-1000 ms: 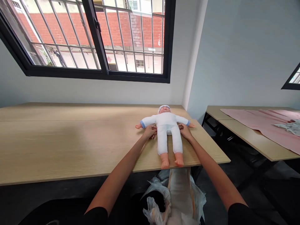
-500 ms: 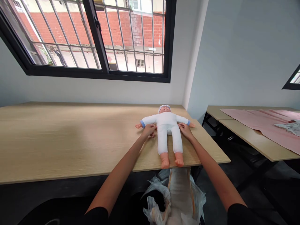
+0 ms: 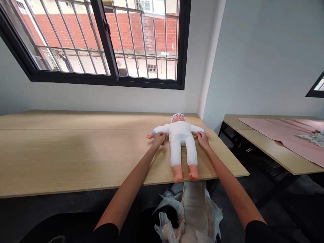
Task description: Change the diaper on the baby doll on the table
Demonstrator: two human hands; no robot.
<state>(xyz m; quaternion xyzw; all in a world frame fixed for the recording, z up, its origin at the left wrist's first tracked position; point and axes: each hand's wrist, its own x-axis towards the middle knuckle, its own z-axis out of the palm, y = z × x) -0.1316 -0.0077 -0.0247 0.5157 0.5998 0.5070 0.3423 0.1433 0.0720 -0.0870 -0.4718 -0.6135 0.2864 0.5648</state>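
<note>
A baby doll (image 3: pixel 180 130) in a white body suit and patterned headband lies on its back on the wooden table (image 3: pixel 76 152), arms spread and feet at the front edge. Beside its torso, under the arm on the left, is my left hand (image 3: pixel 160 138), fingers pinched together. My right hand (image 3: pixel 202 139) is at the doll's other side, just below the arm with the blue cuff, its fingers also pinched. Whatever either hand grips is too small to make out.
Below the front edge stands an object wrapped in clear plastic (image 3: pixel 194 212). At the right, a second table (image 3: pixel 268 148) bears a pink cloth (image 3: pixel 286 133) and a patterned cloth (image 3: pixel 314 137). A barred window (image 3: pixel 149 81) is in the wall behind.
Both hands have moved slightly outward from the doll's torso, toward its cuffs. The doll lies in the same place.
</note>
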